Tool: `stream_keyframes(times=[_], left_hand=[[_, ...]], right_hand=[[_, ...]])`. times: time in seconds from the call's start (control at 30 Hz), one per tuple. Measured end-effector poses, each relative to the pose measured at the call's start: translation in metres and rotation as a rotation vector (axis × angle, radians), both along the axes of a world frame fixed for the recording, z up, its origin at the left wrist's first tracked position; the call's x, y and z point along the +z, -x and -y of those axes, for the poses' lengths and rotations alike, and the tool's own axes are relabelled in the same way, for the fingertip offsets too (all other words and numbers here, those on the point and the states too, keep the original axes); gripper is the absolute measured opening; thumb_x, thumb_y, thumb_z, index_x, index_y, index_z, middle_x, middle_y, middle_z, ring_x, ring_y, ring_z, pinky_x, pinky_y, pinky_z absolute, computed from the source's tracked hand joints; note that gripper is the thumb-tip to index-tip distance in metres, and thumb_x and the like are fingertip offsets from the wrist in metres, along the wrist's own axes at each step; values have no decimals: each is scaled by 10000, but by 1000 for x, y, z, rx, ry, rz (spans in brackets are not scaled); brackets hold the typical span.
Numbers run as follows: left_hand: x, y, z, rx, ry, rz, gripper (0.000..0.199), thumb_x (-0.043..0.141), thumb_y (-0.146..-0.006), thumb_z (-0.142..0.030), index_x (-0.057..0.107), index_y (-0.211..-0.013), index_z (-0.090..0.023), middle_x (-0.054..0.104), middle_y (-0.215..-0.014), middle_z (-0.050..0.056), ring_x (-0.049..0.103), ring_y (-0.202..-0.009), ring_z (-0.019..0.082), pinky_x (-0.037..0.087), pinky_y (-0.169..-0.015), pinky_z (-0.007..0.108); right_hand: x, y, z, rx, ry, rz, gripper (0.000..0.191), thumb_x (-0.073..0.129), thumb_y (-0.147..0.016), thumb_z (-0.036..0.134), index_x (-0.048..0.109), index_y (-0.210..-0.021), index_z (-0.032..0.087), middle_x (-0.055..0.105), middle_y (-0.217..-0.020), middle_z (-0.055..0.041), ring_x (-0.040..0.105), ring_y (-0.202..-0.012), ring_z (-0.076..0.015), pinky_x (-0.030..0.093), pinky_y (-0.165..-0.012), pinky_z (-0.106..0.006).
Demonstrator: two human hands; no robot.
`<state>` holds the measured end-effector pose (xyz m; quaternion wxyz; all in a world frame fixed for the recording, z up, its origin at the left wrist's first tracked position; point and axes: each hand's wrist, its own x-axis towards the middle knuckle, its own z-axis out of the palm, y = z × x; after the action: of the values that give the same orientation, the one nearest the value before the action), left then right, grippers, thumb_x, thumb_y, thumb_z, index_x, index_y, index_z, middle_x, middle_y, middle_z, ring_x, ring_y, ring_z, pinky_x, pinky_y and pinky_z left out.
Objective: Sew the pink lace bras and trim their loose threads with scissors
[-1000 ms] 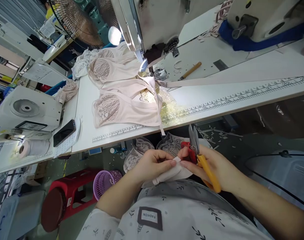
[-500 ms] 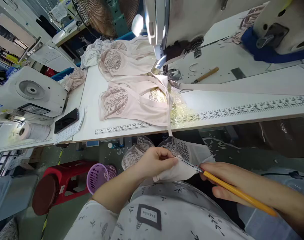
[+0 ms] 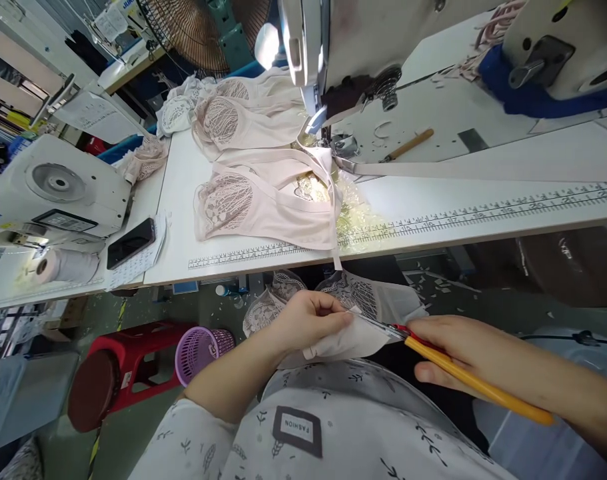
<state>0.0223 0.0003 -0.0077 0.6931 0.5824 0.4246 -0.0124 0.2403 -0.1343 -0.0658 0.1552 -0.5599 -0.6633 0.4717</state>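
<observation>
My left hand is closed in a pinch on the edge of a pale bra lying over my lap. The bra's lace cups show beyond my fingers, and its plain pale fabric hangs below them. My right hand is closed round scissors with a yellow handle and a red one. Their narrow metal blades lie along the fabric edge, with the tips close to my left fingers. Whether the blades are cutting cannot be made out. Most of the red handle is hidden behind my hand.
A sewing machine stands over the table with several light pink bras by its needle. Pale tape runs in from the right. A phone and thread cone lie left. Below are a red stool and purple basket.
My right hand has risen slightly and its grip has opened a little, so the red handle now shows and the scissor handles stand further apart. My left hand keeps its pinch.
</observation>
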Motion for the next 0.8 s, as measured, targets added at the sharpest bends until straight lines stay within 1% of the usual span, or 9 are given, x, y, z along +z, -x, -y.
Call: stream_keyframes(times=[0.1,0.3,0.47,0.57,0.7,0.8], left_hand=[[0,-1,-1,-14,-8,1,274,673,-685,-366,574,-590,-129,496,-539,-25,389,-491,59,313,-474,205],[0,-2,-1,-9,0,3,291,691,-670,-380,573,-575,-132,496,-533,-30,389,-489,57,314,-472,203],[2,-3,-3,-16,-7,-8,275,678,-677,-370,577,-575,-136,503,-539,-25,392,-492,60,313,-471,205],[3,-3,-3,-44,-22,-3,284,673,-690,-375,572,-567,-139,493,-536,-27,387,-490,59,312,-472,207],[1,-2,-3,-62,-20,9,307,669,-693,-388,558,-555,-138,471,-523,-31,375,-481,57,306,-467,208],[-1,-2,-3,-60,-18,-8,267,674,-687,-375,603,-607,-131,529,-570,-13,430,-516,72,345,-494,209]], right_hand=[[3,-1,-1,58,48,-2,457,478,-811,662,462,-704,218,516,-652,-8,462,-556,-154,299,-513,-260],[12,-1,-3,108,33,35,506,400,-806,723,441,-745,222,528,-692,-32,476,-584,-183,307,-535,-284],[14,2,-5,78,37,42,460,458,-806,674,430,-717,224,535,-671,-25,477,-565,-173,298,-519,-273],[15,3,-6,65,92,63,473,438,-806,680,426,-692,221,530,-663,-25,481,-565,-170,304,-516,-269],[16,5,-6,11,161,99,509,397,-804,699,394,-636,218,515,-634,-26,473,-556,-160,313,-511,-264],[15,5,-6,-49,116,89,502,388,-807,669,335,-591,220,479,-588,-15,432,-523,-145,301,-503,-265]])
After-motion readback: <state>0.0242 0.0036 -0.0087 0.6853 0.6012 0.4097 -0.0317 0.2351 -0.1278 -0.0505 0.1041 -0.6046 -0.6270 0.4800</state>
